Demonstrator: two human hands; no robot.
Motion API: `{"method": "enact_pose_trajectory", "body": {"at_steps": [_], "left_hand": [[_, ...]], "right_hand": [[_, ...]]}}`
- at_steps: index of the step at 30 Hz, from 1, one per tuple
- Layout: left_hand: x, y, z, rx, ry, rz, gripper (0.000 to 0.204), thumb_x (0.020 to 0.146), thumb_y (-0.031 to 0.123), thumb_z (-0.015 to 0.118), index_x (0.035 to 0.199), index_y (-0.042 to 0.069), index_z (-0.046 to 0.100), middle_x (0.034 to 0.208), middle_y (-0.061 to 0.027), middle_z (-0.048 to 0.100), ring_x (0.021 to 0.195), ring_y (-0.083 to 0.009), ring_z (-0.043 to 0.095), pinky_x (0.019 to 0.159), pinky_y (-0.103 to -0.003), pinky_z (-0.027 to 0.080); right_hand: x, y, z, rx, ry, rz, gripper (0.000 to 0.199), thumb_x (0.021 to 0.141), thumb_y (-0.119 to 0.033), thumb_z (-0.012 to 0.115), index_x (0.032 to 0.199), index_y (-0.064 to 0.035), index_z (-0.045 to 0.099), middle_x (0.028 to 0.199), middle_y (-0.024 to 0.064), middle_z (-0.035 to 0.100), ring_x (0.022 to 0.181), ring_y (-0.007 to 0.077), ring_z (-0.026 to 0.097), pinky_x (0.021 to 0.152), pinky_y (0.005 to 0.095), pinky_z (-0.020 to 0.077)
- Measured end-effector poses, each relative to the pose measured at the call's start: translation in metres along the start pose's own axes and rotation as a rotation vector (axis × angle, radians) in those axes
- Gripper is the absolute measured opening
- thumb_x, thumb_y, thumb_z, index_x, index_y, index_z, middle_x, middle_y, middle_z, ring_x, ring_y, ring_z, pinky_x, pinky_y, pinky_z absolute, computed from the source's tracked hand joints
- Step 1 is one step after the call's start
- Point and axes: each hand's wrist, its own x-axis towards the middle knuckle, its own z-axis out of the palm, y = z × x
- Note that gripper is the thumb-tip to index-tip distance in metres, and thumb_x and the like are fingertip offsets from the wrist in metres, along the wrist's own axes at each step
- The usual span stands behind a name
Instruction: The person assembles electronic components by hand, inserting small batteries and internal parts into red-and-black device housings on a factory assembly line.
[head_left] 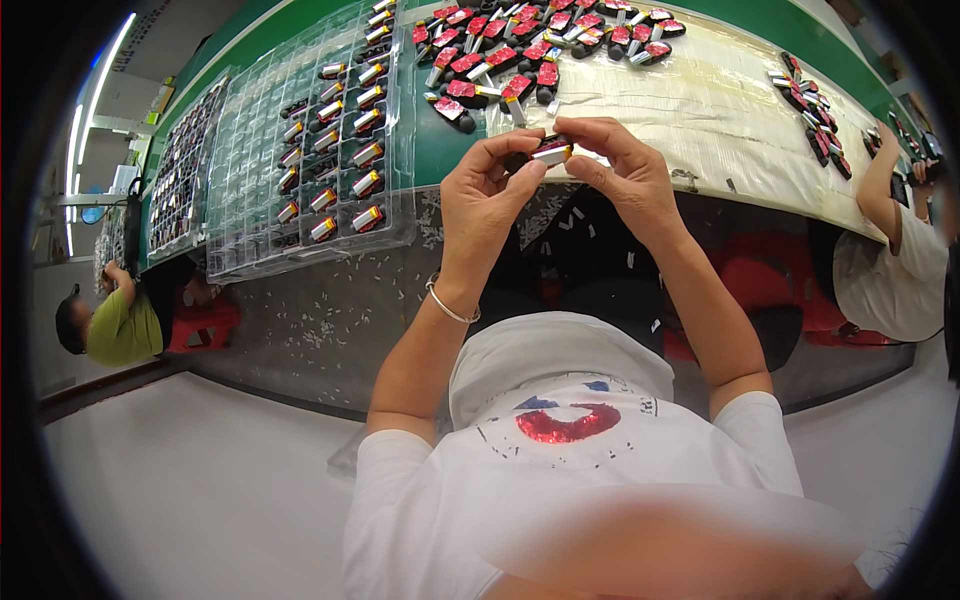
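Just over the near edge of the table, both my hands hold one small black device (552, 153) with a silver battery and a yellow end. My left hand (486, 187) grips its left end between thumb and fingers. At its right end, the fingers and thumb of my right hand (632, 182) close in on the yellow part. Fingertips hide much of the device. Beyond my hands lies a loose heap of similar black devices (518, 84) with red faces and silver batteries. To the left, a clear compartment tray (300, 256) carries several devices with silver-and-yellow batteries in rows.
A cream covering (690, 110) lies over the green table (432, 150). Another filled tray (180, 238) stands farther left. On the right are more devices (818, 115) and a co-worker's arm (882, 185). A person in green (125, 325) sits far left. White scraps (320, 325) litter the floor.
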Motion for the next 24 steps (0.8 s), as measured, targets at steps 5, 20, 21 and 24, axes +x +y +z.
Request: {"method": "enact_pose_trajectory", "body": {"at_steps": [5,20,21,24], "left_hand": [[-0.003,0.002,0.002,0.056,-0.014,0.035,0.021,0.087,-0.004,0.064,0.108,-0.003,0.064,0.117,-0.012,0.063,0.099,-0.0116,0.062,0.083,-0.022,0.052],[0.001,-0.009,-0.009,0.195,-0.049,0.149,0.02,0.086,-0.003,0.066,0.106,-0.002,0.065,0.118,-0.0116,0.062,0.103,-0.014,0.063,0.088,-0.025,0.053],[0.002,-0.01,-0.009,0.176,-0.025,0.154,0.019,0.087,0.0,0.067,0.106,-0.002,0.065,0.114,-0.0098,0.063,0.098,-0.0117,0.063,0.083,-0.023,0.053],[0.006,-0.012,-0.012,0.147,0.026,0.115,0.018,0.089,0.004,0.067,0.105,-0.001,0.066,0.103,-0.0055,0.066,0.088,-0.0069,0.061,0.074,-0.019,0.05]], "right_hand": [[-0.001,0.0,0.002,0.195,-0.052,0.069,0.029,0.087,-0.007,0.069,0.116,-0.0027,0.066,0.115,0.0075,0.058,0.109,0.0148,0.056,0.095,0.0271,0.0455],[0.007,0.006,0.008,0.347,-0.078,0.205,0.032,0.087,-0.004,0.069,0.118,-0.0022,0.064,0.108,0.002,0.063,0.103,0.01,0.059,0.089,0.0235,0.0494],[0.009,0.004,0.008,0.343,-0.095,0.247,0.033,0.088,-0.004,0.067,0.12,-0.0027,0.063,0.11,0.0025,0.063,0.102,0.0094,0.058,0.089,0.0231,0.0479],[0.02,0.009,0.0,0.266,-0.12,0.289,0.033,0.089,-0.006,0.065,0.122,-0.0033,0.061,0.114,0.0028,0.063,0.102,0.0087,0.058,0.09,0.0229,0.0461]]}}
